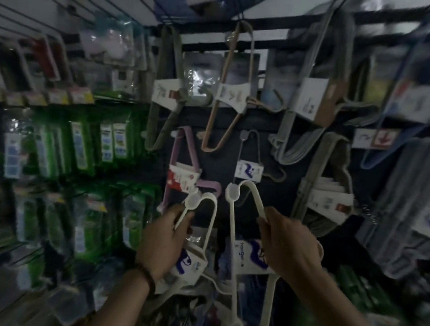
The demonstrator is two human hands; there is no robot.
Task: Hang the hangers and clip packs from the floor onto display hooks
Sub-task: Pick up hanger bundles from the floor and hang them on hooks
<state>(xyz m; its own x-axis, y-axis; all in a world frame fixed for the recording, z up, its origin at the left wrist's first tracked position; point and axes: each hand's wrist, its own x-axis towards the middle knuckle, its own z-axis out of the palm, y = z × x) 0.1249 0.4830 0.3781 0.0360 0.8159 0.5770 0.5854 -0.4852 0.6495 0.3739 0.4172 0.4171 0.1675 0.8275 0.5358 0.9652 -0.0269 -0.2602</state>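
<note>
- The left hand (163, 238) is raised in front of a dark display panel (224, 127). Its fingers (179, 212) are curled round the thin bar of a white hanger pack (193, 201).
- That pack's rounded top end sits just above the hand. Its card label with a blue mark hangs beside the wrist.
- The right hand (289, 246) grips a second white hanger pack (233, 194), fingers closed round the curved arm just below the bend. The pack's long bars run down past the forearm.
- The two packs are held side by side, near each other but apart, both off the floor and on no hook.
- A lilac hanger pack (180, 160) hangs on the panel just above the left hand.
- A grey hanger pack (249, 169) with a blue-marked label hangs just above the right-hand pack.
- Green packets (81, 147) fill the hooks to the left, blurred.
- A beaded band (146, 275) circles the left wrist.
</note>
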